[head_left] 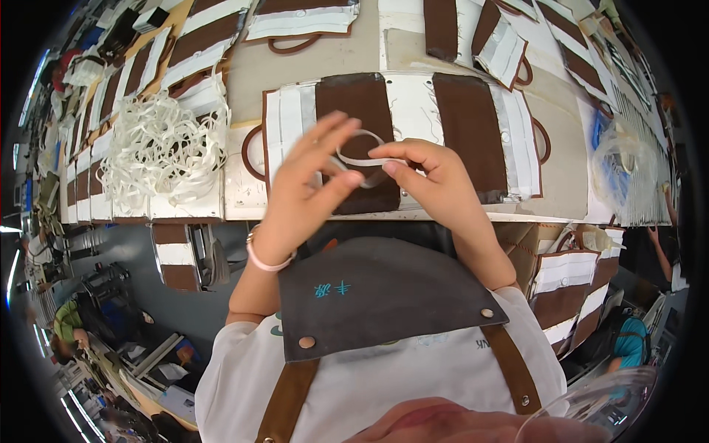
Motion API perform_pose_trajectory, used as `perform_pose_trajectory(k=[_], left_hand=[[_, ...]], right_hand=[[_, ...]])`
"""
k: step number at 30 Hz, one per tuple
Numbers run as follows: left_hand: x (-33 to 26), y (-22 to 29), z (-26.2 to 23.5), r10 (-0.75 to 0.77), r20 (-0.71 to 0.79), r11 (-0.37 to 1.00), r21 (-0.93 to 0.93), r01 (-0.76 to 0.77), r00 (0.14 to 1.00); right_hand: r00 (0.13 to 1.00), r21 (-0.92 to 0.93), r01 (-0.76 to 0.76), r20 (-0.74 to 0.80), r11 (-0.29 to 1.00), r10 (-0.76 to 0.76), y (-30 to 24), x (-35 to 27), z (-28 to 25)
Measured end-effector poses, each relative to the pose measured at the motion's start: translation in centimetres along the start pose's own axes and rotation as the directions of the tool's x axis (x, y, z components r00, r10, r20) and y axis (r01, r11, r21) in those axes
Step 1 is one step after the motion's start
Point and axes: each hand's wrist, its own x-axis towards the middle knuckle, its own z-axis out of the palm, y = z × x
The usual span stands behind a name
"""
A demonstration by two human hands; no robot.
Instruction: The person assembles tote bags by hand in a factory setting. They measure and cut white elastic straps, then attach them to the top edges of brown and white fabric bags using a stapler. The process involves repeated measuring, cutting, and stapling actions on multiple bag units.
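My right hand (436, 173) pinches one end of a narrow white strip (360, 160) between thumb and forefinger. The strip curls into a loose loop in the gap between my hands. My left hand (310, 173) is beside the loop, its fingers stretched apart and blurred by motion; a part of the strip passes close to its thumb. Beneath both hands a flat brown and white bag piece (413, 111) lies on the table, with silvery bands and a brown handle loop (253, 153) at either end. Loose threads show on its white middle.
A tangled heap of white strips (166, 144) lies to the left on stacked bag pieces. More bag pieces (299, 22) lie across the far table. At right are a clear plastic bag (620, 166) and a hanging stack of pieces (565, 273). The table's near edge (244, 218) passes below my hands.
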Motion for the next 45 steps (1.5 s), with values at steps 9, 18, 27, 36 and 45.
perform_pose_trajectory(k=[9, 18, 27, 36, 45], left_hand=[[0.4, 0.6, 2.7, -0.232, 0.092, 0.932, -0.263, 0.248, 0.968], [0.3, 0.3, 2.9, -0.321, 0.171, 0.809, -0.462, 0.363, 0.932], [0.3, 0.3, 3.0, -0.331, 0.332, 0.704, -0.536, 0.466, 0.883], [0.2, 0.3, 3.1, -0.343, 0.270, 0.777, -0.457, 0.433, 0.900], [0.0, 0.2, 3.1, -0.201, 0.174, 0.915, -0.318, 0.248, 0.964]], right_hand=[[1.000, 0.337, 0.006, -0.012, 0.942, -0.002, 0.9, -1.0, 0.4], [0.989, 0.151, 0.120, -0.104, 0.981, -0.105, 1.4, -0.9, 1.2], [0.802, -0.531, 0.393, -0.201, 0.751, -0.562, 2.2, -0.5, 1.1], [0.946, 0.130, 0.180, -0.295, 0.975, -0.135, 2.2, -1.0, 0.4], [0.997, 0.369, -0.039, -0.048, 0.929, 0.061, 2.3, -1.5, -1.0]])
